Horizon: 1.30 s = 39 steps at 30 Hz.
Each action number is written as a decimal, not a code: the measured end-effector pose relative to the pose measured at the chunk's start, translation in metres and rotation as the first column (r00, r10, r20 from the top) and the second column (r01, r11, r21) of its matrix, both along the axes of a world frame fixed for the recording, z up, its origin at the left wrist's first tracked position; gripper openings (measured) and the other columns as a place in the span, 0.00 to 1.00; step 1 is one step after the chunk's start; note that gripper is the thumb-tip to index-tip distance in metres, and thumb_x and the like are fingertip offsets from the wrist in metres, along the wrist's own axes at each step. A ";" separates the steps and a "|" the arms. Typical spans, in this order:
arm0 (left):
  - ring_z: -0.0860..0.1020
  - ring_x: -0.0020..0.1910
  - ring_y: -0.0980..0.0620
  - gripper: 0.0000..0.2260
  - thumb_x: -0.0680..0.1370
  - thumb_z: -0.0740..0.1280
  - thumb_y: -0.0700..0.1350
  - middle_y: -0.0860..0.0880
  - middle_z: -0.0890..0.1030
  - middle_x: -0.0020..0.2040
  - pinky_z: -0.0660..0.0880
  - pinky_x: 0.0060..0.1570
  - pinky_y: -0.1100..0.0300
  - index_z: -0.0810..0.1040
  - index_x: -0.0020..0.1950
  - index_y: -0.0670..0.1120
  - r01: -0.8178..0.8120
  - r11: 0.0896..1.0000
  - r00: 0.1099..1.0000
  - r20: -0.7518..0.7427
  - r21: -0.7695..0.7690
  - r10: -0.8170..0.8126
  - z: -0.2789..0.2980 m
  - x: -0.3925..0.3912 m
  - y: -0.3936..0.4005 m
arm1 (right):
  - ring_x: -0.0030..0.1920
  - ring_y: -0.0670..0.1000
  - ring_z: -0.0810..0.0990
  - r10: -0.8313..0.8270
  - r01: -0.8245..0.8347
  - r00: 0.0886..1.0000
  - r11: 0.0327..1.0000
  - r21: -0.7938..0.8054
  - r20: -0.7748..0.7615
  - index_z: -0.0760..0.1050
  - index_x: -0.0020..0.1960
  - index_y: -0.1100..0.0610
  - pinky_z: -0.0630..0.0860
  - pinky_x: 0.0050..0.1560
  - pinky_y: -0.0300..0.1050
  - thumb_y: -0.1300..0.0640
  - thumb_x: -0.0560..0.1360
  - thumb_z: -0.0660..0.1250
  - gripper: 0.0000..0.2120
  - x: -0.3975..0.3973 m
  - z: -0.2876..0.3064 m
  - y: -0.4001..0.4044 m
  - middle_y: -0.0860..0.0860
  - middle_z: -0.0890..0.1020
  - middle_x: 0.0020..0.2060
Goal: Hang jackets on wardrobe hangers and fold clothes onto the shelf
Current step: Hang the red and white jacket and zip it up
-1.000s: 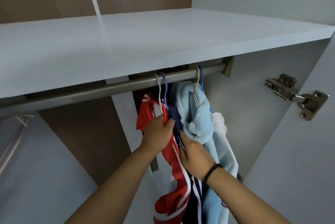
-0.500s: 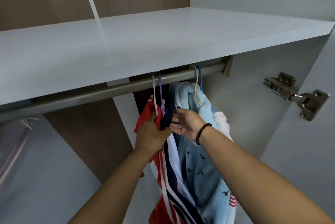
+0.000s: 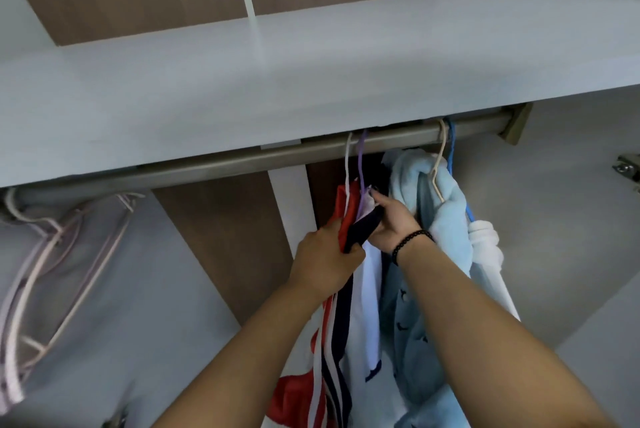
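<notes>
Now the dark collar of the striped jacket (image 3: 349,323) is gripped by both hands, left (image 3: 327,259) and right (image 3: 393,219), having risen toward the purple hanger (image 3: 362,164) on the rail (image 3: 242,159). Seating on the hanger appears nearly complete.

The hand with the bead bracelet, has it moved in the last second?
Yes. The right hand has risen towards the rail, from below the light blue jacket's bunched top to the purple hanger.

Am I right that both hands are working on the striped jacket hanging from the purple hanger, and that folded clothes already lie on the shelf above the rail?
Not quite: the head view shows the shelf bare. The rest holds: left hand and right hand grip the striped jacket on the purple hanger, under the rail.
</notes>
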<state>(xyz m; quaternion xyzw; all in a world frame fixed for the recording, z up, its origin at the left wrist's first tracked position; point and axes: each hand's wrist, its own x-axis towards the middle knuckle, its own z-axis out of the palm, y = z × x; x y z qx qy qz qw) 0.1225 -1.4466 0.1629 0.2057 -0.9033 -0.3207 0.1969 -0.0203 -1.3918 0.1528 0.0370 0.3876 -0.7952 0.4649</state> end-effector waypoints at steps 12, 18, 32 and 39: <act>0.71 0.29 0.57 0.19 0.77 0.66 0.47 0.57 0.71 0.31 0.70 0.33 0.69 0.72 0.66 0.44 0.038 0.999 0.999 -0.008 0.033 -0.038 -0.002 0.002 0.003 | 0.31 0.52 0.80 0.265 -0.108 0.934 0.849 0.517 -0.241 0.76 0.40 0.57 0.80 0.44 0.43 0.48 0.79 0.60 0.16 -0.042 0.033 -0.012 0.52 0.80 0.29; 0.72 0.29 0.57 0.20 0.77 0.65 0.47 0.56 0.71 0.31 0.69 0.33 0.69 0.70 0.68 0.44 0.006 0.998 1.000 -0.012 0.060 -0.005 -0.006 0.002 0.002 | 0.37 0.53 0.80 0.232 -0.120 0.955 0.869 0.481 -0.182 0.77 0.46 0.58 0.79 0.36 0.43 0.46 0.80 0.57 0.17 -0.037 0.021 -0.008 0.54 0.82 0.35; 0.80 0.40 0.47 0.20 0.76 0.66 0.43 0.43 0.81 0.43 0.78 0.42 0.54 0.70 0.68 0.44 0.099 0.995 0.995 -0.015 0.031 -0.098 -0.002 -0.025 0.019 | 0.62 0.64 0.67 0.532 0.851 0.123 0.378 0.364 -0.838 0.62 0.71 0.59 0.68 0.58 0.59 0.51 0.68 0.73 0.37 0.007 0.026 0.121 0.62 0.67 0.64; 0.78 0.39 0.48 0.11 0.75 0.66 0.45 0.46 0.79 0.40 0.77 0.43 0.52 0.74 0.56 0.43 0.112 0.994 0.993 0.043 0.019 -0.113 0.000 -0.043 0.028 | 0.54 0.54 0.75 0.483 0.565 0.298 0.607 0.560 -0.824 0.58 0.74 0.49 0.73 0.51 0.44 0.49 0.67 0.74 0.40 0.014 0.004 0.138 0.53 0.74 0.57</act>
